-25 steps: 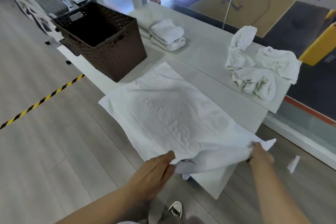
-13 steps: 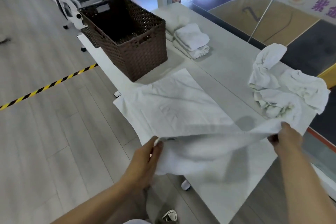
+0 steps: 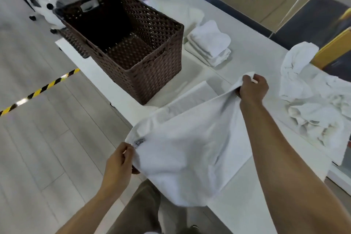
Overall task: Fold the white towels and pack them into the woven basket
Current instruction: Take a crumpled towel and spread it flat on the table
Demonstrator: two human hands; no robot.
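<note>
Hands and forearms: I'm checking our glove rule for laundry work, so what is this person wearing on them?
Nothing. The left hand and right hand are ungloved. The left forearm and right forearm are bare to the frame's lower edge, with no sleeve in view. No watch or bracelet shows at either wrist. The only clothing visible is brownish trousers.

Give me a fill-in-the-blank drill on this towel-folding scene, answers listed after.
1. The woven basket is ____ inside.
2. The folded towels are stacked on the basket's ____ side.
3. The left hand and right hand both grip one white towel; the ____ hand is nearer the crumpled towels.
Answers: empty; right; right.
</note>
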